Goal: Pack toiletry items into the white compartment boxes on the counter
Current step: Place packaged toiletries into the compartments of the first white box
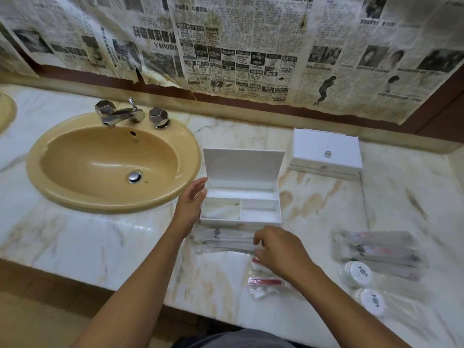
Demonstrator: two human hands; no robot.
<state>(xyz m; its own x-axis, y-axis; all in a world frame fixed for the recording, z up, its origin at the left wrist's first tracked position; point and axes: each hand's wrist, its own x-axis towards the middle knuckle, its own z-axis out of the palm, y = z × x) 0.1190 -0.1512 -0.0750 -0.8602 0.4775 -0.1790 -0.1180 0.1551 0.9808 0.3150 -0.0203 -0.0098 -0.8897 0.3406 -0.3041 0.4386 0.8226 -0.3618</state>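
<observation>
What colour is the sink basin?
The sink basin is tan yellow, seen in the head view.

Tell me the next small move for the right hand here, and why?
Probably close the right hand on the long clear packet under its fingertips and lift it toward the open box. The left hand rests flat against the box's left wall, the lid stands up, and most compartments look unfilled.

boxes (241,194): 2 | round tubs (355,272): 2 | hands (189,204): 2 | sink (113,162): 1
</observation>
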